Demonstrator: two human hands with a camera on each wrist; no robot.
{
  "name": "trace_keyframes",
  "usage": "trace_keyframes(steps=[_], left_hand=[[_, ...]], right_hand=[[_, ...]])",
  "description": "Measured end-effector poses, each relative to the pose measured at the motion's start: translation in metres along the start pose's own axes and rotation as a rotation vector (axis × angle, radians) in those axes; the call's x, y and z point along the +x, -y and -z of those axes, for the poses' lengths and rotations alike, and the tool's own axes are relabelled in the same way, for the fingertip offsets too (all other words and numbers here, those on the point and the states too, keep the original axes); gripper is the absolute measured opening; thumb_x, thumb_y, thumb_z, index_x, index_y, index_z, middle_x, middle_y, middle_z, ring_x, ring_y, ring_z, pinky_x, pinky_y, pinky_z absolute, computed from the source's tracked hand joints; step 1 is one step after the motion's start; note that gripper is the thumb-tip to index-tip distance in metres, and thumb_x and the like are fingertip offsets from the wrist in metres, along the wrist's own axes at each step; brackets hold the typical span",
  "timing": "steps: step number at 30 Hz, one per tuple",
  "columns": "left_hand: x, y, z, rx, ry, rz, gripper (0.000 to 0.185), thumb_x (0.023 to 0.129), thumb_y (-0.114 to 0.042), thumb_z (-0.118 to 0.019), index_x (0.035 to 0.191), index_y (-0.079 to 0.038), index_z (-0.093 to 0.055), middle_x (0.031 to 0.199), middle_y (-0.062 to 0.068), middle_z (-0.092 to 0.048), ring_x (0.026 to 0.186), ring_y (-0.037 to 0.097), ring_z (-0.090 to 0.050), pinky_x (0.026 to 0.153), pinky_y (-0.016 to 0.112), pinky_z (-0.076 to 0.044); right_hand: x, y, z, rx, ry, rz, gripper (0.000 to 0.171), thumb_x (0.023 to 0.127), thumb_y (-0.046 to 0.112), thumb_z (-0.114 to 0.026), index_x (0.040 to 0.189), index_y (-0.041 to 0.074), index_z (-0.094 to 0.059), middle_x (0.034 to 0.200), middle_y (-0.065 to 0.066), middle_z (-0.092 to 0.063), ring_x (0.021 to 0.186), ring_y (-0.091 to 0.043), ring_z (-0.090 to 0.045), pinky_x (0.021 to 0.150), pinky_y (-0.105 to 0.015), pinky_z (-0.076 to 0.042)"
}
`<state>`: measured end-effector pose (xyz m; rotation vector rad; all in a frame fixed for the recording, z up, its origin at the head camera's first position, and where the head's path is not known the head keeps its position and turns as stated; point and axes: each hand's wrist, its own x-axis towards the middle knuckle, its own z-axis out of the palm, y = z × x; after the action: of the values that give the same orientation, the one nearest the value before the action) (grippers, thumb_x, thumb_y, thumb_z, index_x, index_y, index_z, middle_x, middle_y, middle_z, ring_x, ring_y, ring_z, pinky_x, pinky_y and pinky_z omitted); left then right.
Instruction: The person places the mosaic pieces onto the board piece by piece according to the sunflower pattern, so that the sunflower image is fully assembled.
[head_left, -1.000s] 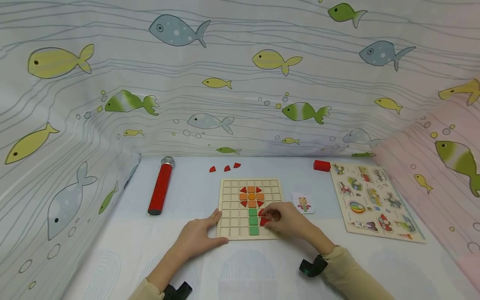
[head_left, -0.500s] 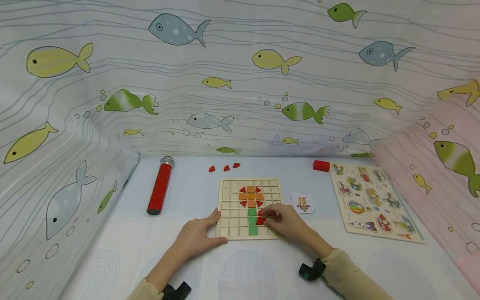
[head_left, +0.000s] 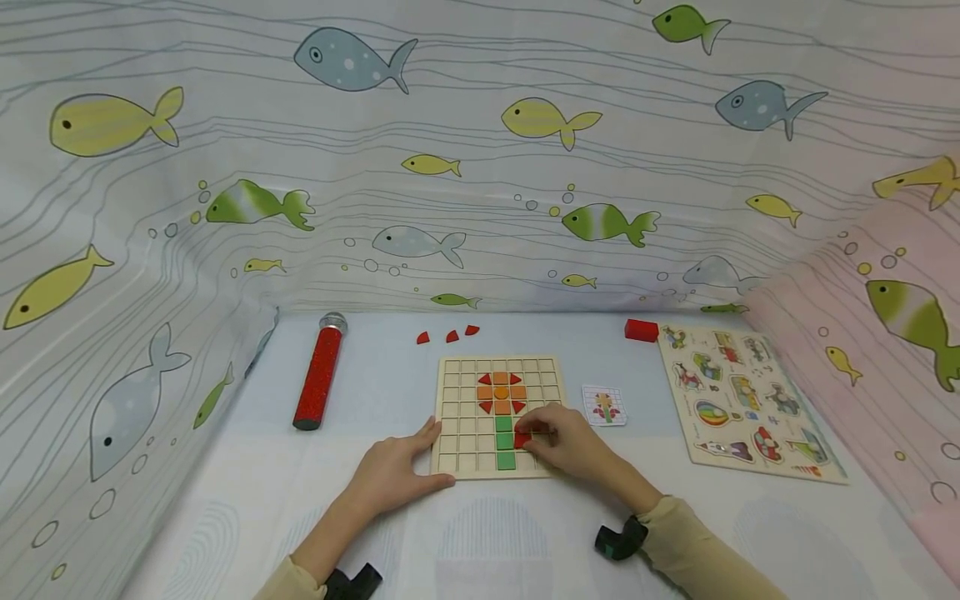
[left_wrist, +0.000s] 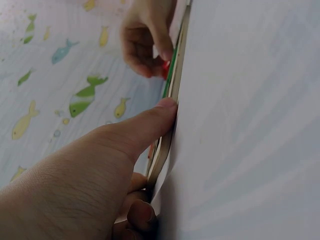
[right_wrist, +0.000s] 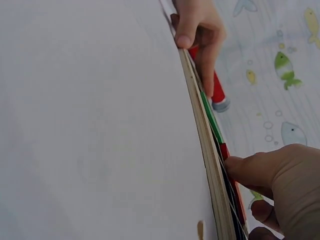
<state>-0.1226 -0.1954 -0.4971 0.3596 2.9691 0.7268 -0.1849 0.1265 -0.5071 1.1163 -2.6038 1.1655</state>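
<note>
A light wooden grid board (head_left: 465, 421) lies flat on the table in the head view. On it, orange squares (head_left: 501, 407) surround an orange round (head_left: 501, 392), with red triangles (head_left: 485, 379) at the corners. Green squares (head_left: 506, 460) run down below them. My left hand (head_left: 393, 468) rests at the near left corner, thumb along the front edge and fingers along the left side. With thumb and fingertips my right hand (head_left: 570, 446) pinches a red piece (head_left: 522, 439) right beside the green column. In the right wrist view, the thumb sits on a red piece (right_wrist: 223, 150); my fingers partly hide its shape.
Several red quarter-round pieces (head_left: 452, 337) lie behind the board. A red microphone (head_left: 320, 375) is at left. To the right are a small pattern card (head_left: 604, 406), a red block (head_left: 641, 331) and a picture puzzle board (head_left: 750, 400). A fish-print cloth (head_left: 480, 267) rises behind.
My right hand has shifted slightly left with the red piece, bringing it close against the green squares. The left hand stays at the board's corner.
</note>
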Motion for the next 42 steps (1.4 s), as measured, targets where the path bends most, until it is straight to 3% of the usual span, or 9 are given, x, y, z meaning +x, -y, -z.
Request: trace_keyframes(steps=[12,25,31,37,42], left_hand=[[-0.001,-0.001,0.001,-0.008,0.001,0.001,0.091,0.081,-0.057,-0.087,0.153,-0.011,-0.058,0.157,0.004,-0.056,0.125,0.031,-0.07,0.1,0.049,-0.058],[0.0,0.001,-0.001,0.003,-0.006,-0.01,0.091,0.081,-0.058,-0.087,0.153,-0.011,-0.059,0.157,0.005,-0.056,0.126,0.03,-0.07,0.1,0.047,-0.059],[0.0,0.001,0.0,-0.009,-0.006,-0.005,0.091,0.081,-0.058,-0.087,0.153,-0.012,-0.058,0.157,0.004,-0.056,0.126,0.031,-0.07,0.1,0.048,-0.058],[0.001,0.002,0.001,-0.015,-0.007,-0.002,0.091,0.081,-0.058,-0.087,0.154,-0.012,-0.058,0.157,0.003,-0.056,0.127,0.031,-0.069,0.101,0.049,-0.058],[-0.001,0.003,-0.001,-0.024,0.0,-0.003,0.091,0.081,-0.06,-0.086,0.153,-0.012,-0.058,0.157,0.003,-0.056,0.127,0.031,-0.069,0.101,0.049,-0.058]], right_hand=[[0.003,0.0,0.008,0.001,0.054,0.017,0.025,0.091,0.0,-0.081,0.113,0.012,-0.079,0.107,0.003,-0.075,0.097,-0.017,-0.063,0.08,-0.028,-0.058],[0.005,0.0,0.009,-0.012,0.046,-0.064,0.031,0.091,0.009,-0.085,0.119,0.014,-0.075,0.11,0.006,-0.074,0.099,-0.013,-0.062,0.082,-0.028,-0.056],[0.005,0.0,0.012,-0.029,0.006,-0.091,0.047,0.091,0.011,-0.085,0.134,0.007,-0.068,0.112,0.002,-0.07,0.096,-0.02,-0.059,0.081,-0.031,-0.054],[-0.001,-0.009,0.018,-0.066,-0.09,-0.066,0.044,0.092,0.008,-0.082,0.133,0.01,-0.068,0.118,0.0,-0.074,0.097,-0.02,-0.062,0.08,-0.033,-0.054],[-0.018,-0.007,0.02,-0.092,-0.144,-0.135,0.058,0.084,0.024,-0.091,0.135,0.005,-0.069,0.129,-0.008,-0.07,0.09,-0.02,-0.061,0.074,-0.03,-0.052]])
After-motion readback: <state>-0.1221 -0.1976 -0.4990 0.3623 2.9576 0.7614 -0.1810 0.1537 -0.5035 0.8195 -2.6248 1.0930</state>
